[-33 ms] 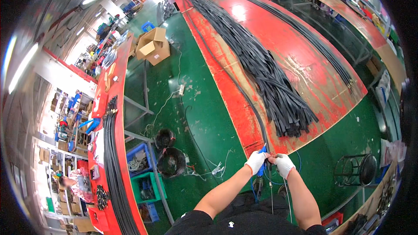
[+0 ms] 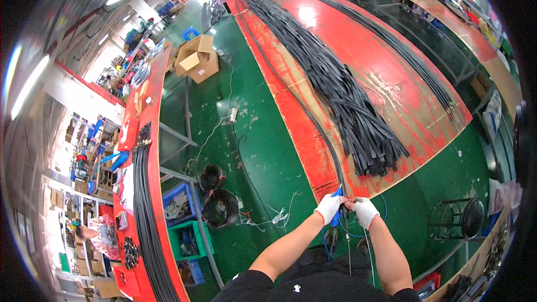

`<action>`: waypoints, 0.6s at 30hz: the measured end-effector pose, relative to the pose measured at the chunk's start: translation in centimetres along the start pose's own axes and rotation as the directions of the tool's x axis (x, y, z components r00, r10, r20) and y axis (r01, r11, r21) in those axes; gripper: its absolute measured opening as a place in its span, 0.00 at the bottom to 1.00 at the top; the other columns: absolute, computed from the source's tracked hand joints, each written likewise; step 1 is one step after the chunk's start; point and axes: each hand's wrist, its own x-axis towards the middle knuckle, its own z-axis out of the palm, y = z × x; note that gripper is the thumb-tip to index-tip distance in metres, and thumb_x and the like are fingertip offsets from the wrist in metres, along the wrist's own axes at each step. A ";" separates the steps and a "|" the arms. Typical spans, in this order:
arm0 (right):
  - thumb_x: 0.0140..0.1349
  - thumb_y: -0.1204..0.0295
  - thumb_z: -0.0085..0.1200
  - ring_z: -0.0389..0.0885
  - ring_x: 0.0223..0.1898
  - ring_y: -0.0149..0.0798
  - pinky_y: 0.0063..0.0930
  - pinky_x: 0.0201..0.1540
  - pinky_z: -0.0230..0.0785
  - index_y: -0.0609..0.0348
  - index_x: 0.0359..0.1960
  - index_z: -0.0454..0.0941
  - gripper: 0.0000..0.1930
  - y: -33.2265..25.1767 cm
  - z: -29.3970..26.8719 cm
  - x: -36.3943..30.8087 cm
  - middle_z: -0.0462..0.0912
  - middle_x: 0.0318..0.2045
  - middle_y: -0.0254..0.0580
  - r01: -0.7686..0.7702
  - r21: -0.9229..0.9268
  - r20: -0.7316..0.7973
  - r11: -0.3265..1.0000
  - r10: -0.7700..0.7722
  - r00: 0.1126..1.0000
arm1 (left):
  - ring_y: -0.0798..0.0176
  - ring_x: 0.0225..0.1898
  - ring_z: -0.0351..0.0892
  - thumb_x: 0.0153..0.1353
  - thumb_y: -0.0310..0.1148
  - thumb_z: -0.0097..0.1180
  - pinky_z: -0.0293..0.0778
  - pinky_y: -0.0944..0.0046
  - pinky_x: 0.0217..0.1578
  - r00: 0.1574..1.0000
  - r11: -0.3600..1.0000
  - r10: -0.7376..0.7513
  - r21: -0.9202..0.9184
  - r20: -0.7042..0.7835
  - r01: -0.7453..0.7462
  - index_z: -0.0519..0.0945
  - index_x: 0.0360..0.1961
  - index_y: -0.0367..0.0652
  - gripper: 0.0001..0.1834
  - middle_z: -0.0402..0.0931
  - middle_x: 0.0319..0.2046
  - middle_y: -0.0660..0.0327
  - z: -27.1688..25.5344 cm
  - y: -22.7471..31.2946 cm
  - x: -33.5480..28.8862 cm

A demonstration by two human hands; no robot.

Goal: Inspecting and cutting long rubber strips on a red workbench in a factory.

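At the near end of the red table, both my hands, in white gloves with bare fingertips, meet over a long black strip (image 2: 330, 144). My left hand (image 2: 328, 207) is closed around a blue tool (image 2: 335, 220), whose exact kind I cannot make out. With pinched fingertips, my right hand (image 2: 365, 211) holds the strip's near end against the left fingers; the grip itself is partly hidden. Below the hands hangs a thin rod or cable (image 2: 350, 254). A large bundle of flat black strips (image 2: 330, 78) lies along the table, to the right of the single strip.
The red table (image 2: 430, 140) also bears thin black cables (image 2: 403, 47) along its right side. To the left, another red table (image 2: 174, 271) carries black cables (image 2: 146, 212). Crates (image 2: 187, 240), black buckets (image 2: 220, 208) and a cardboard box (image 2: 197, 60) stand on the floor. A round stool (image 2: 472, 218) is at right.
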 end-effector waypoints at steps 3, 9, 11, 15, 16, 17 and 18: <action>0.65 0.60 0.67 0.74 0.22 0.30 0.31 0.22 0.60 0.62 0.45 0.84 0.17 -1.2 0.4 -0.5 0.79 0.28 0.35 -0.061 0.071 0.013 0.996 0.060 0.998 | 0.60 0.31 0.84 0.63 0.29 0.63 0.80 0.58 0.36 1.000 1.000 0.022 0.007 -0.007 -0.022 0.85 0.37 0.38 0.06 0.84 0.30 0.59 -0.9 0.2 0.1; 0.66 0.61 0.67 0.77 0.33 0.34 0.32 0.35 0.68 0.65 0.47 0.85 0.19 -0.4 -0.6 -0.7 0.84 0.34 0.38 0.173 -0.203 0.115 0.964 -0.152 0.982 | 0.57 0.33 0.86 0.56 0.31 0.66 0.79 0.57 0.40 0.995 0.986 -0.004 0.168 0.100 -0.013 0.88 0.34 0.36 0.09 0.88 0.32 0.56 -0.8 1.3 -0.9; 0.67 0.62 0.66 0.77 0.34 0.34 0.31 0.38 0.68 0.65 0.47 0.85 0.18 -1.5 0.4 -0.5 0.84 0.34 0.36 0.035 -0.095 0.094 0.995 -0.026 0.995 | 0.60 0.32 0.86 0.63 0.33 0.62 0.81 0.55 0.37 0.992 0.997 0.063 -0.041 0.109 -0.058 0.86 0.42 0.38 0.11 0.87 0.30 0.56 -3.8 -1.7 1.5; 0.69 0.62 0.65 0.65 0.21 0.24 0.26 0.23 0.53 0.60 0.45 0.82 0.14 -1.0 0.2 -0.8 0.74 0.25 0.26 0.003 -0.040 0.055 0.999 0.000 0.998 | 0.59 0.32 0.85 0.62 0.31 0.65 0.82 0.56 0.34 1.000 1.000 -0.011 -0.004 0.002 0.011 0.83 0.40 0.43 0.07 0.84 0.30 0.61 -2.8 -0.7 1.1; 0.68 0.63 0.65 0.67 0.23 0.25 0.26 0.25 0.55 0.61 0.45 0.83 0.14 -0.9 0.0 -0.6 0.76 0.26 0.27 -0.020 -0.007 0.066 1.000 0.021 0.998 | 0.59 0.32 0.85 0.62 0.31 0.65 0.83 0.56 0.35 1.000 1.000 -0.023 0.017 0.006 0.023 0.83 0.41 0.43 0.08 0.83 0.31 0.61 -2.9 -0.7 1.3; 0.68 0.63 0.65 0.69 0.25 0.27 0.27 0.27 0.57 0.62 0.44 0.84 0.14 -0.7 -0.1 -0.5 0.78 0.27 0.29 -0.044 0.023 0.079 0.999 0.042 0.996 | 0.59 0.33 0.85 0.61 0.30 0.65 0.83 0.55 0.35 0.999 0.999 -0.035 0.035 0.009 0.035 0.83 0.41 0.44 0.08 0.83 0.32 0.61 -3.1 -0.8 1.4; 0.68 0.63 0.65 0.70 0.27 0.28 0.28 0.30 0.60 0.63 0.43 0.85 0.14 -0.5 -0.1 -0.4 0.80 0.28 0.30 -0.061 0.055 0.093 0.997 0.055 0.994 | 0.58 0.33 0.85 0.60 0.30 0.65 0.83 0.55 0.35 0.999 0.999 -0.032 0.040 0.017 0.032 0.82 0.41 0.44 0.08 0.83 0.32 0.61 -3.4 -0.7 1.5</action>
